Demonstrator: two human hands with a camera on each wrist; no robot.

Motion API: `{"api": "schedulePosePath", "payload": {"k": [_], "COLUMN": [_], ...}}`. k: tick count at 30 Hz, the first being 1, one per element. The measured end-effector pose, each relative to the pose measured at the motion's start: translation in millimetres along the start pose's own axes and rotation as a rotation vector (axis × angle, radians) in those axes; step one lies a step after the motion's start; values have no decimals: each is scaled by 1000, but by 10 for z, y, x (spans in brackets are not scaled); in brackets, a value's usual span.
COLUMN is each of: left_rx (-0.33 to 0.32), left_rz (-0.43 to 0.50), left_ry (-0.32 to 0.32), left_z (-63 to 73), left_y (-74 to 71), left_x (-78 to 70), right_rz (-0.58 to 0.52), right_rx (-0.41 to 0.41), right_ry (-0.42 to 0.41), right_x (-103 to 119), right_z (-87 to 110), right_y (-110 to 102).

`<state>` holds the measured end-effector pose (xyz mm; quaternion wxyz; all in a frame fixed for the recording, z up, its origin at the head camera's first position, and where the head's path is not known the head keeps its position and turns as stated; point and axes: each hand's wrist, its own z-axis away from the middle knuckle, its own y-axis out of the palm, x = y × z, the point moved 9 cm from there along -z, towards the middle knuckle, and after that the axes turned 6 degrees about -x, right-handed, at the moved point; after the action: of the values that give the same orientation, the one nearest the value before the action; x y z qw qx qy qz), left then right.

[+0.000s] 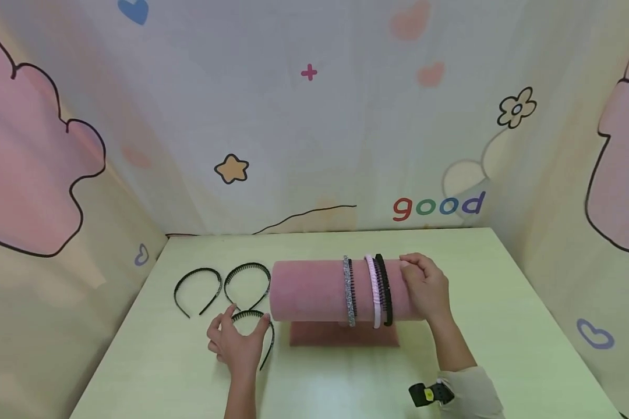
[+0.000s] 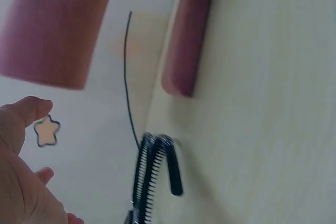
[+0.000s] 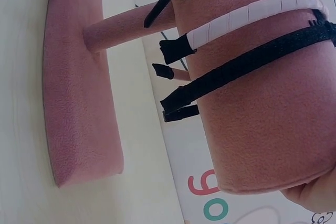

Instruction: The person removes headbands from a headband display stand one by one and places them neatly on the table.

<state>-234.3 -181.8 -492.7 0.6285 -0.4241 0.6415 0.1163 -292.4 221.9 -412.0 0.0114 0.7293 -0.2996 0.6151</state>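
A pink plush headband stand point(image 1: 309, 291) has a horizontal roll over a flat base point(image 1: 344, 334). My right hand point(image 1: 428, 288) grips the roll's right end, with the thumb in front. Three headbands sit round the roll: a glittery silver one point(image 1: 347, 291), a pale pink one point(image 1: 373, 291) and a black one point(image 1: 385, 294). Left of the stand, my left hand point(image 1: 239, 343) hovers with spread fingers over a dark toothed headband point(image 1: 272, 338) lying on the table. In the left wrist view, a gap shows between this hand and the dark headbands point(image 2: 152, 169).
Two more dark toothed headbands lie farther back on the table: one at the far left point(image 1: 196, 270), another point(image 1: 246, 265) close to the roll's left end. A patterned cloth point(image 1: 314, 134) backs the pale table point(image 1: 503, 326). Near my right sleeve is a black wrist device point(image 1: 424, 394).
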Motion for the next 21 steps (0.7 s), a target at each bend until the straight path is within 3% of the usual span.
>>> {"api": "schedulePosePath", "payload": {"k": [4, 8, 13, 21], "left_rx": [19, 24, 33, 70], "left_rz": [49, 156, 267, 308], "left_ry": [50, 98, 202, 370], "left_z": [71, 125, 187, 318], "left_y": [-10, -51, -106, -84], "left_x": [-206, -372, -571, -934], "right_rz": [-6, -4, -5, -26], "right_rx": [-5, -2, -18, -5], "right_ry": [-6, -12, -33, -6], "right_x": [4, 11, 34, 5], "right_z": [2, 8, -2, -21], "right_y": [-16, -17, -32, -21]}}
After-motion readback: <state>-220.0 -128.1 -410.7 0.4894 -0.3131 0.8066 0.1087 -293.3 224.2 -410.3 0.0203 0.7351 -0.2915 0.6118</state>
